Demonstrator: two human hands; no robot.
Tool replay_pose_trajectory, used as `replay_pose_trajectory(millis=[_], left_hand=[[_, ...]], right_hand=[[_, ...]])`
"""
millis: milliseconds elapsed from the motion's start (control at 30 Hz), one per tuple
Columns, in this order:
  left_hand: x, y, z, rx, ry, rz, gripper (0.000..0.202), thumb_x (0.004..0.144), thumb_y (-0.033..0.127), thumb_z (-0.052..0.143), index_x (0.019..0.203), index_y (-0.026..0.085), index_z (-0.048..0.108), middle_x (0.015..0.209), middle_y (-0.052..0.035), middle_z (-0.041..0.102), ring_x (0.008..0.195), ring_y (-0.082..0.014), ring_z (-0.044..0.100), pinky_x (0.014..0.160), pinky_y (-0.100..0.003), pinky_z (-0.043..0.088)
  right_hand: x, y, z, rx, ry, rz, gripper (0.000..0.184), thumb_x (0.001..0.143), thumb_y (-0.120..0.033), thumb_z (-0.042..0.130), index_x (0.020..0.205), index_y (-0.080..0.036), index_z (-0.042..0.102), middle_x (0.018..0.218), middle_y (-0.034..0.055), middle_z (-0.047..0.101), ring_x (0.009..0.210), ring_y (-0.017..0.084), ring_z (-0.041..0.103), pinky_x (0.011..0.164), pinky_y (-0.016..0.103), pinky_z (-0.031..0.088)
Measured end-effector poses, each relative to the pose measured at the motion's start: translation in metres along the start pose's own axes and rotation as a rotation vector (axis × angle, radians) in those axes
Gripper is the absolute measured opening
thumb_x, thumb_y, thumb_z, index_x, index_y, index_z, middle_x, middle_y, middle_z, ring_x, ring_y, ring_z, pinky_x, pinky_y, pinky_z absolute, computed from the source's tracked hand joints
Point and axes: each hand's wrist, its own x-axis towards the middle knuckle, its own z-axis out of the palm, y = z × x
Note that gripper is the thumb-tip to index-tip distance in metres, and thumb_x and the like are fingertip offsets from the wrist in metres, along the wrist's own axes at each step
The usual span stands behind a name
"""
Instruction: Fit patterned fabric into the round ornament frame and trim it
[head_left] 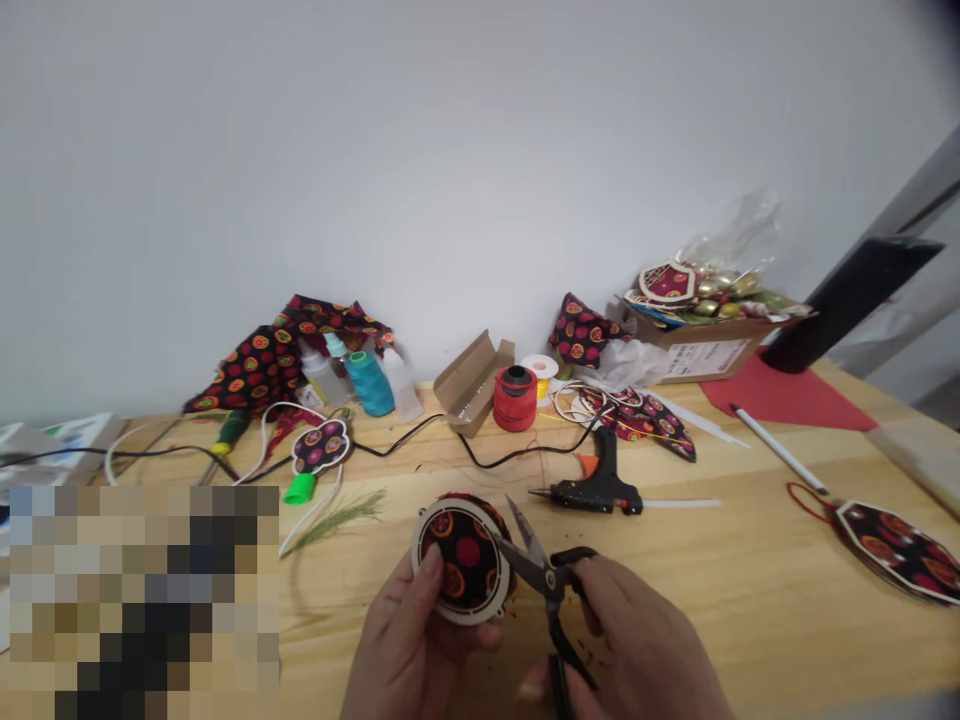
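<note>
My left hand [420, 610] grips a round ornament [466, 560], with a pale ring-shaped frame around dark fabric patterned in red and orange. The thumb presses on its front face, and fabric edges stick out behind the rim. In my right hand [630, 620] is a pair of scissors [551, 580] with black handles. Their blades stand apart and point up and left, at the right edge of the ornament. Whether the blades touch the fabric, I cannot tell. Small dark scraps lie on the table below the scissors.
A black glue gun [600, 490] lies just beyond the scissors. Behind it are a red thread spool [515, 400], a small open carton [476, 385] and a filled cardboard box [709, 345]. A flower-shaped piece [321, 447] and cables are leftward; an octagonal ornament [900, 545] lies right. The lower-left corner is pixelated.
</note>
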Motion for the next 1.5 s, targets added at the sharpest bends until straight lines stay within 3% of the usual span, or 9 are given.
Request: replay_pose_trajectory(millis=[233,500,833,1267,1500], left_hand=[[0.0,-0.001,0.0,0.019,-0.032,-0.001,0.029,0.063,0.027,0.082,0.087,0.015,0.07,0.073,-0.0039,0.073,0.054,-0.0148,0.061,0.04,-0.022,0.054],[0.0,-0.002,-0.002,0.05,-0.052,0.012,0.025,0.066,0.027,0.08,0.086,0.016,0.07,0.073,-0.0031,0.072,0.052,-0.0137,0.059,0.04,-0.023,0.054],[-0.005,0.001,0.007,0.08,-0.038,0.039,0.022,0.065,0.027,0.08,0.082,0.015,0.07,0.07,-0.0031,0.07,0.053,-0.0161,0.061,0.038,-0.023,0.053],[-0.007,0.007,0.013,0.096,-0.029,0.104,0.024,0.065,0.026,0.079,0.084,0.013,0.073,0.071,-0.0066,0.073,0.055,-0.0179,0.062,0.035,-0.023,0.053],[-0.005,0.008,0.01,0.141,-0.063,0.118,0.023,0.065,0.029,0.079,0.082,0.013,0.073,0.068,-0.0064,0.072,0.053,-0.0168,0.061,0.036,-0.021,0.051]], right_hand=[[0.003,-0.004,0.0,-0.076,0.045,-0.008,0.029,0.063,-0.039,0.065,0.081,-0.019,0.056,0.062,0.0024,0.059,0.048,0.016,0.054,0.043,0.025,0.044],[0.003,-0.003,-0.002,-0.043,0.032,-0.001,0.026,0.063,-0.036,0.064,0.081,-0.019,0.057,0.061,0.0018,0.06,0.046,0.014,0.053,0.043,0.023,0.042],[0.001,0.0,-0.006,0.056,-0.061,0.014,0.023,0.067,-0.035,0.066,0.082,-0.018,0.06,0.069,0.0054,0.067,0.055,0.018,0.061,0.049,0.026,0.047],[0.006,0.0,-0.015,0.086,0.006,-0.007,0.031,0.064,-0.045,0.075,0.072,-0.018,0.064,0.061,0.0029,0.067,0.049,0.017,0.062,0.044,0.024,0.045],[0.01,-0.002,-0.02,0.108,0.029,0.007,0.036,0.071,-0.055,0.066,0.07,-0.019,0.066,0.059,0.0032,0.068,0.047,0.016,0.062,0.042,0.022,0.045]])
